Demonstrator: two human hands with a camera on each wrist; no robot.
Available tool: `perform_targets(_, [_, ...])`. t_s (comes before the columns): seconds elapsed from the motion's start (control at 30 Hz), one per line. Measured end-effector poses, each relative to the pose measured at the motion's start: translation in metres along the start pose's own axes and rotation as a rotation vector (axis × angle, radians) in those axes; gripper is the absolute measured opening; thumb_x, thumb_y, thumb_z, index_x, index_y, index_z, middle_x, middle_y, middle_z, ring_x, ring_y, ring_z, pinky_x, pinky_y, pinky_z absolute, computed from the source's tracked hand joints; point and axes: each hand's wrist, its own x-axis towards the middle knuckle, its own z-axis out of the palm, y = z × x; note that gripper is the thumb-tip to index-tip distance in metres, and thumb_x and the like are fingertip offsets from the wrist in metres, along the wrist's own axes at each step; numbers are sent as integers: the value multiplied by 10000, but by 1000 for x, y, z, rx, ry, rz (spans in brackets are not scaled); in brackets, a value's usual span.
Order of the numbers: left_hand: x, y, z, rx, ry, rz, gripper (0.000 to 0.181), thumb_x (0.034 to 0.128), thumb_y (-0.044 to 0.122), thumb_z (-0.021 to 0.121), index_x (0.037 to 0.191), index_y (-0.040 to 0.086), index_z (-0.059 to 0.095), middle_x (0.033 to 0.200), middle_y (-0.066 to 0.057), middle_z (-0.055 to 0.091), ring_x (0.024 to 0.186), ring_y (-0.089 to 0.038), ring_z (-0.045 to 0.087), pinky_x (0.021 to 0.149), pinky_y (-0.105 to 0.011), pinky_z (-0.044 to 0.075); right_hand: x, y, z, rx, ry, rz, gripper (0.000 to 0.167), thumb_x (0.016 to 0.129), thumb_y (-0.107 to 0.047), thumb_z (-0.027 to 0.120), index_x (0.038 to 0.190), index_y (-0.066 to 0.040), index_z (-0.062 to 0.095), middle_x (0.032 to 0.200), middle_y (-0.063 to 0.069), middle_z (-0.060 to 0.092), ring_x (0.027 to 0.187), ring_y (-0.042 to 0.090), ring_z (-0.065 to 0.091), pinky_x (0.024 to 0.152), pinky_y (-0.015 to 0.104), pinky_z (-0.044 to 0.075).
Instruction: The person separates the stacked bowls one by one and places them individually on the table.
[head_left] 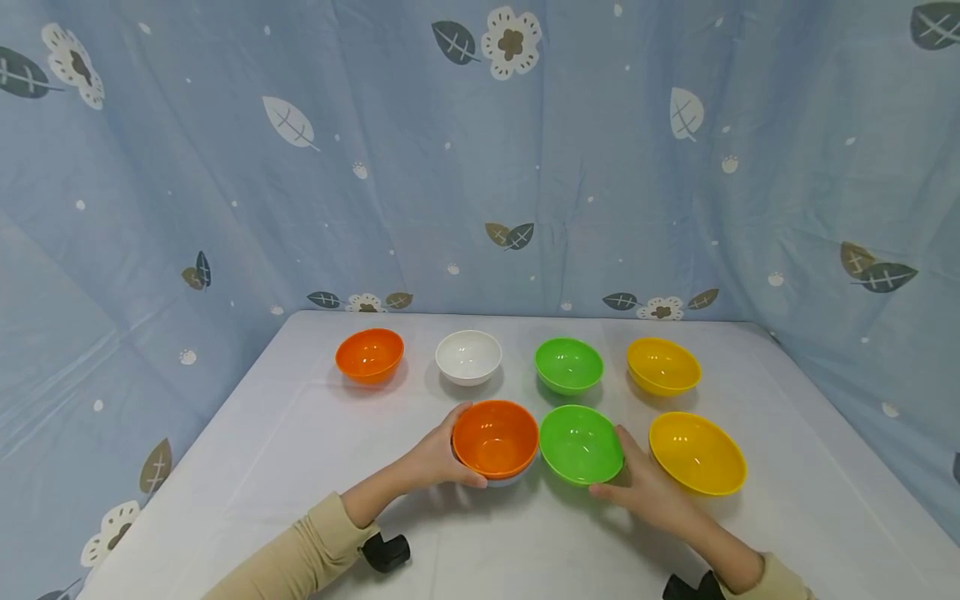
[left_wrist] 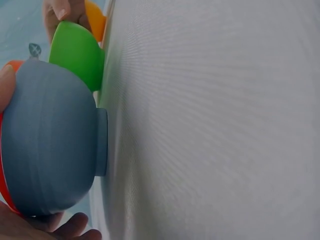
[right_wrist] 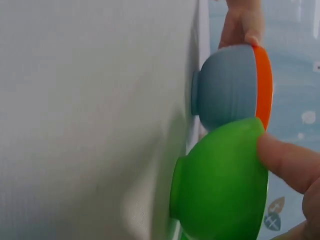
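Observation:
In the head view, my left hand (head_left: 438, 452) grips an orange bowl (head_left: 497, 440) nested inside a grey-blue bowl (head_left: 510, 479), thumb and fingers spread round the near-left side. The left wrist view shows the grey-blue bowl (left_wrist: 52, 137) from the side, its foot at the cloth, with a thin orange rim above. My right hand (head_left: 651, 490) holds a green bowl (head_left: 581, 446) by its right side, thumb at the near rim. That green bowl (right_wrist: 220, 180) leans slightly in the right wrist view, close beside the nested pair; whether they touch is unclear.
Along the back stand an orange bowl (head_left: 370, 356), a white bowl (head_left: 468, 358), a green bowl (head_left: 568, 367) and a yellow bowl (head_left: 663, 367). Another yellow bowl (head_left: 697, 454) sits just right of my right hand. White cloth (head_left: 300, 450) covers the table; a blue curtain (head_left: 420, 167) hangs behind.

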Motion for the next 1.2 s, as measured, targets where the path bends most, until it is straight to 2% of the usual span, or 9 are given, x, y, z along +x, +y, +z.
perform_targets(0.17, [1, 2, 0, -12, -10, -17, 1080, 619, 215, 850, 1430, 26, 163, 1378, -121, 395, 1197, -295, 426, 954, -462, 424, -5, -9, 1, -87, 33, 4, 1009, 744, -345, 737, 1393, 139, 134, 1435, 372, 67, 1311, 518, 92, 1025, 621, 151])
perform_targets(0.3, [1, 2, 0, -6, -8, -33, 1103, 628, 221, 844, 1440, 17, 126, 1391, -133, 380, 1212, -304, 413, 969, -479, 406, -3, -17, 4, -166, 99, -70, 980, 725, -325, 756, 1381, 138, 193, 1431, 350, 155, 1305, 507, 154, 1021, 618, 190])
perform_targets(0.43, [0, 1, 0, 3, -2, -61, 1165, 634, 238, 840, 1453, 3, 45, 1424, -161, 332, 1244, -321, 380, 989, -508, 373, 3, -25, 8, -181, 113, -99, 938, 723, -322, 759, 1393, 70, 233, 1430, 315, 220, 1311, 470, 202, 1014, 614, 224])
perform_targets(0.67, [-1, 0, -1, -5, -6, -27, 1211, 634, 256, 840, 1459, 14, -14, 1506, -173, 143, 1330, -337, 260, 1043, -522, 291, 14, -37, 21, -98, 72, -162, 913, 723, -293, 767, 1405, 23, 248, 1437, 282, 242, 1303, 436, 267, 1016, 585, 268])
perform_targets(0.83, [-2, 1, 0, -1, -4, -7, 1219, 631, 275, 841, 1456, 4, -14, 1506, -168, 143, 1328, -330, 264, 1043, -510, 297, 22, -43, 27, -75, 22, -187, 911, 720, -291, 770, 1424, -34, 251, 1447, 266, 245, 1317, 431, 248, 1012, 595, 268])
perform_targets(1.03, [-2, 5, 2, 26, 14, -1, 1212, 633, 309, 836, 1457, 1, 3, 1508, -166, 145, 1331, -330, 265, 1042, -509, 299, 32, -52, 35, -88, -38, -207, 906, 720, -326, 762, 1417, -12, 275, 1456, 247, 251, 1332, 424, 224, 1008, 599, 272])
perform_targets(1.2, [-4, 7, 4, 67, 27, 13, 1189, 643, 308, 830, 1461, 7, 22, 1513, -161, 143, 1338, -326, 264, 1036, -510, 308, 38, -58, 40, -76, -69, -179, 918, 719, -355, 761, 1412, 9, 281, 1463, 243, 236, 1346, 408, 205, 1011, 592, 275])
